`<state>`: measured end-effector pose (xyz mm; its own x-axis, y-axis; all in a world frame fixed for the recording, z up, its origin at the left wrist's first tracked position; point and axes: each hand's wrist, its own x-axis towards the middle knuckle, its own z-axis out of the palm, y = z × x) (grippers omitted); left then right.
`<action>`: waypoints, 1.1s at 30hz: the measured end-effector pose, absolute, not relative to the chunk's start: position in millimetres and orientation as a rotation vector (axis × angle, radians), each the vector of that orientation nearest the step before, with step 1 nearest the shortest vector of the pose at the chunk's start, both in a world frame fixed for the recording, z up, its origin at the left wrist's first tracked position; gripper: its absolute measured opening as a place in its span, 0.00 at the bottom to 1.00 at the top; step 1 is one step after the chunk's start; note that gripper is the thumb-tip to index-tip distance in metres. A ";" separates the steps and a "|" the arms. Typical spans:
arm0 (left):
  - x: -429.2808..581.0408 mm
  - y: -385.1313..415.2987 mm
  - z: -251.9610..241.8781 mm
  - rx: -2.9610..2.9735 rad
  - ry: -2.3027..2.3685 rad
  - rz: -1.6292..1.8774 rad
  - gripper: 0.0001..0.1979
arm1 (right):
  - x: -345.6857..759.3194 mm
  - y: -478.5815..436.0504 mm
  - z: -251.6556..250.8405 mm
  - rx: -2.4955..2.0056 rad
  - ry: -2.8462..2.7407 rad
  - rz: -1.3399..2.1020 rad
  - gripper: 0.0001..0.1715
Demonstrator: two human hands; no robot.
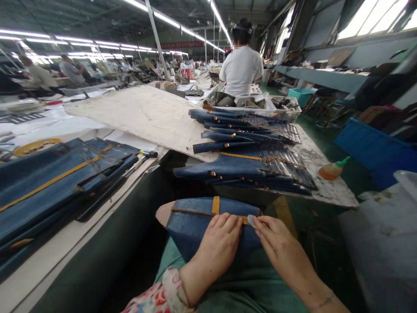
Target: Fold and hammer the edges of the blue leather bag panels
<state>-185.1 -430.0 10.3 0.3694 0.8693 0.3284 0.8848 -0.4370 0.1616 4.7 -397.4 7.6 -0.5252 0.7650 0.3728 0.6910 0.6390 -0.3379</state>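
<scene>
A dark blue piece (192,230) rests across the lap, with a pinkish tip at its left end. A thin brown-orange strip (192,211) runs along it, crossed by a short yellow-orange tab (216,205). My left hand (223,237) presses down on the blue piece and the strip, its fingers close together. Between the thumb and fingers of my right hand (276,239) is a small pale object (252,221), which touches the strip near the piece's right end.
Stacked blue pieces (234,163) lie on the worktable (335,187) ahead, beside a glue bottle (332,169). More blue pieces (65,169) cover the left table. A person in white (243,69) sits ahead. Blue crates (371,143) stand at right.
</scene>
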 end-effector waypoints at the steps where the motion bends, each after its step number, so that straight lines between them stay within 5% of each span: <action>1: -188.1 -430.9 10.5 -2.554 -1.656 -0.568 0.17 | 0.3 -398.0 8.9 -1.125 -2.385 0.176 0.20; 13: -223.8 -447.9 5.6 -2.342 -1.750 -0.646 0.18 | -59.9 -402.4 7.5 -1.015 -2.516 0.082 0.20; 33: -237.5 -465.6 4.8 -2.267 -1.907 -0.553 0.19 | -55.9 -377.7 37.6 -0.901 -2.506 0.895 0.15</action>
<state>-237.5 -465.6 4.8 0.1351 0.9247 0.3559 0.9716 -0.1941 0.1355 -55.9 -377.7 37.6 -0.7453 0.6604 0.0917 0.4529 0.6024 -0.6572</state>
